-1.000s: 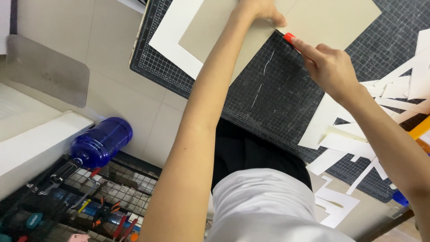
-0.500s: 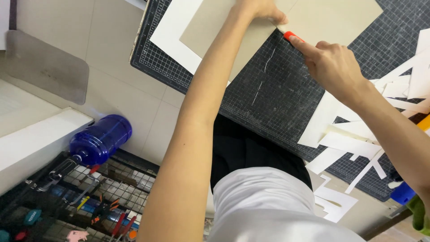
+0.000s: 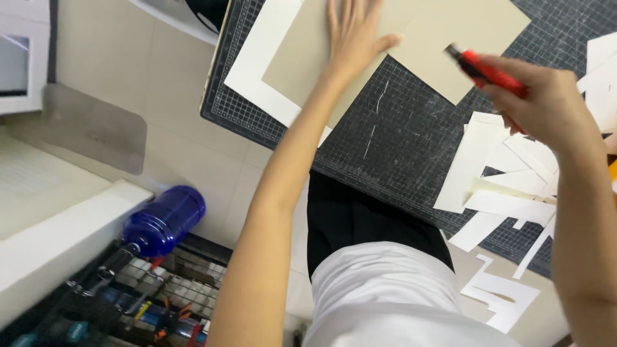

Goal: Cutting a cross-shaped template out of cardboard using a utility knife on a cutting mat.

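One cutting mat [image 3: 411, 135], dark with a pale grid, covers the worktop from the upper middle to the right edge; its left edge runs beside pale floor tiles.

One beige card sheet [image 3: 443, 38], large, lies on the mat toward its upper edge, overlapping a white card frame [image 3: 257, 71] that sits at the mat's upper left corner.

One pile of white card offcuts [image 3: 508, 173], strips and angled pieces, is spread along the mat's right edge, with further pieces lying past the mat's lower right corner.

One blue bottle [image 3: 164, 220], translucent, lies on its side below the mat's left edge, beside a wire rack of hand tools [image 3: 148, 302] at the lower left.

One grey flat panel [image 3: 93, 128] lies on the tiles left of the mat.

One left hand [image 3: 353, 32], fingers spread and released, is pressed flat on the beige card sheet.

One right hand [image 3: 546, 103], fingers clenched round a red utility knife [image 3: 485, 69], is raised over the mat's right side.

One red utility knife, held in that grasp, has its dark tip over the right part of the beige card sheet; whether the tip touches the sheet cannot be told.
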